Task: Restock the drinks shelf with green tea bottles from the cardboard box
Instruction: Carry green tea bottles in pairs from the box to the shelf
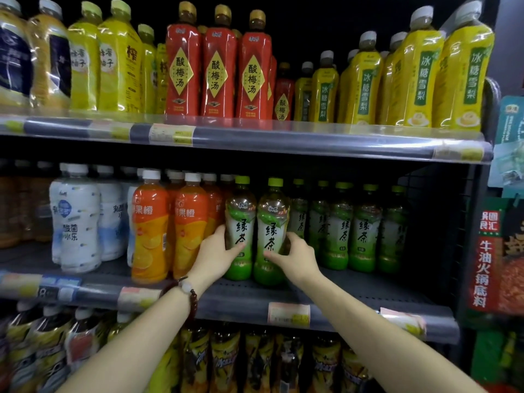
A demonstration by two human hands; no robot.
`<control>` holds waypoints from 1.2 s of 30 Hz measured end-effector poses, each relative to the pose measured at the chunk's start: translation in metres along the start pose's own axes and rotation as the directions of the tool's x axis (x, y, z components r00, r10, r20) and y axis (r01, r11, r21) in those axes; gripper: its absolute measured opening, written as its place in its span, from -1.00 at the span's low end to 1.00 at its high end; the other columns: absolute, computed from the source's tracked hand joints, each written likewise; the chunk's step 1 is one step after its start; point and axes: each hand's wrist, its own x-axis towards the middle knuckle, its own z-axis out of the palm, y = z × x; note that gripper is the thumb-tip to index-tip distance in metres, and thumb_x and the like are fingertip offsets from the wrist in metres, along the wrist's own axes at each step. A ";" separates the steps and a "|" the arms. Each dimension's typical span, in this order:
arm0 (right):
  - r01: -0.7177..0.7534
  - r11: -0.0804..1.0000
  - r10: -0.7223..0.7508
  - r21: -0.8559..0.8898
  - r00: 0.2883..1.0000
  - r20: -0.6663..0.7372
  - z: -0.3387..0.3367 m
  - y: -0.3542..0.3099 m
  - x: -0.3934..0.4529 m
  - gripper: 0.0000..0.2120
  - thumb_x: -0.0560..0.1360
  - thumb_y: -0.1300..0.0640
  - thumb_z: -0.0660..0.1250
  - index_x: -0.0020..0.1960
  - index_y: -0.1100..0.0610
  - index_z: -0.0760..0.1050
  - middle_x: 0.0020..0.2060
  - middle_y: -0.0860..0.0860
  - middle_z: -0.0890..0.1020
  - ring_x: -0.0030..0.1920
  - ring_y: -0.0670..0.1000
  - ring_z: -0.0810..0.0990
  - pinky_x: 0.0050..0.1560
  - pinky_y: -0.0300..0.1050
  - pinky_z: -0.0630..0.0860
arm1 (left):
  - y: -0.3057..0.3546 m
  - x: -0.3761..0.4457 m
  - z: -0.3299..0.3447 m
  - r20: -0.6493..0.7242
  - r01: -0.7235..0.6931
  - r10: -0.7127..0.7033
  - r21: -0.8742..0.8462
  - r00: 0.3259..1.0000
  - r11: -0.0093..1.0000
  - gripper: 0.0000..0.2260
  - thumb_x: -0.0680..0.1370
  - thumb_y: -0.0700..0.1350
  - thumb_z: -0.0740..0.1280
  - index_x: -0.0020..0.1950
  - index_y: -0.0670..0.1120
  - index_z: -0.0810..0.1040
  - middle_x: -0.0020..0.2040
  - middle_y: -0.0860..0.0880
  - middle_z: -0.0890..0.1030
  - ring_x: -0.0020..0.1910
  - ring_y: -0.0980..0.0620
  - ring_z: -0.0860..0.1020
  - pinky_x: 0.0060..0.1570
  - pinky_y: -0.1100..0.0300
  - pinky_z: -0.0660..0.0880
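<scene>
Two green tea bottles stand upright side by side at the front of the middle shelf (354, 296). My left hand (217, 252) grips the left green tea bottle (240, 219) around its lower label. My right hand (297, 255) grips the right green tea bottle (272, 222) from its right side. Both bottles have green caps and white-green labels. Further back on the right stands a row of several more green tea bottles (364, 231). The cardboard box is out of view.
Orange juice bottles (150, 231) stand just left of my left hand, white bottles (79, 222) further left. The top shelf holds red bottles (217, 69) and yellow bottles (411, 75). Dark bottles fill the bottom shelf. A wire side panel (442, 222) closes the shelf's right end.
</scene>
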 end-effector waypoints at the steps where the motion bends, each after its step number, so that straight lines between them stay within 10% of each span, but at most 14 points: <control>1: 0.010 0.999 -0.011 -0.036 1.000 -0.006 -0.002 0.000 -0.002 -0.48 0.43 0.09 0.48 0.33 0.16 0.42 0.18 0.03 0.61 0.08 -0.09 0.53 0.05 -0.27 0.42 | 0.001 -0.003 -0.001 -0.021 -0.014 0.016 0.098 1.000 0.995 -0.49 0.50 -0.04 0.37 0.40 -0.16 0.33 0.27 -0.13 0.54 0.23 -0.10 0.52 0.15 0.12 0.45; 12: 0.100 0.919 -0.070 -0.382 0.993 0.092 -0.061 0.006 -0.020 -0.59 0.48 0.09 0.43 0.29 0.15 0.48 0.10 0.10 0.63 0.06 0.08 0.60 0.10 -0.11 0.52 | 0.048 -0.041 0.001 0.056 -0.129 0.116 0.454 0.992 0.882 -0.82 0.47 -0.13 0.35 0.05 -0.15 0.58 -0.03 -0.12 0.62 -0.10 -0.08 0.59 -0.16 0.08 0.56; 36: -0.444 0.702 0.337 -0.557 0.896 -0.289 -0.417 0.175 -0.255 -0.69 0.41 0.09 0.49 0.10 0.19 0.61 -0.05 0.13 0.70 -0.07 0.06 0.64 -0.12 -0.21 0.46 | 0.313 -0.199 0.316 0.546 -0.464 0.461 -0.145 0.699 0.874 -0.74 0.46 -0.02 0.40 0.08 -0.13 0.57 -0.03 -0.09 0.63 -0.02 -0.06 0.58 -0.01 0.09 0.53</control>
